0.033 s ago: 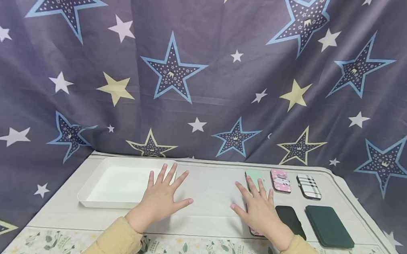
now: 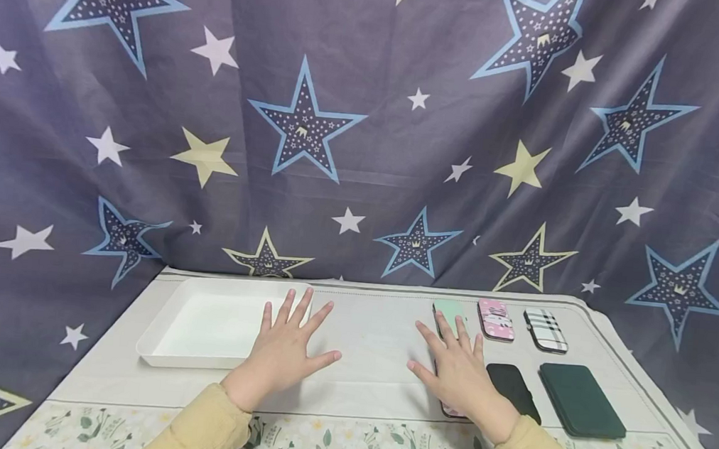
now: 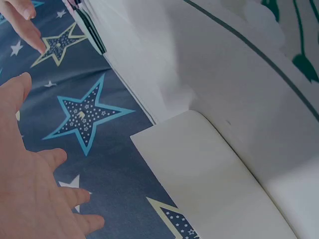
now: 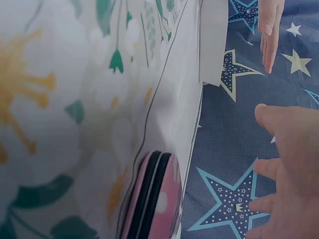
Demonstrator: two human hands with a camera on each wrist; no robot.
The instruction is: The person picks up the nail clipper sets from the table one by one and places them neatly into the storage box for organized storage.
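My left hand hovers with fingers spread near the right end of a white tray, holding nothing. My right hand, fingers also spread, hangs above several small flat cases and holds nothing. Beyond its fingertips lies a mint green case, partly covered by them. Under the palm a pink case is mostly hidden; the right wrist view shows a pink case with dark edges. A black case lies partly behind the right wrist. In the left wrist view the tray's outer wall stands below the hand.
At the back right lie a pink patterned case and a plaid case. A larger dark green case is nearest the right edge. A pale floral cloth covers the table, and a star-printed curtain hangs behind.
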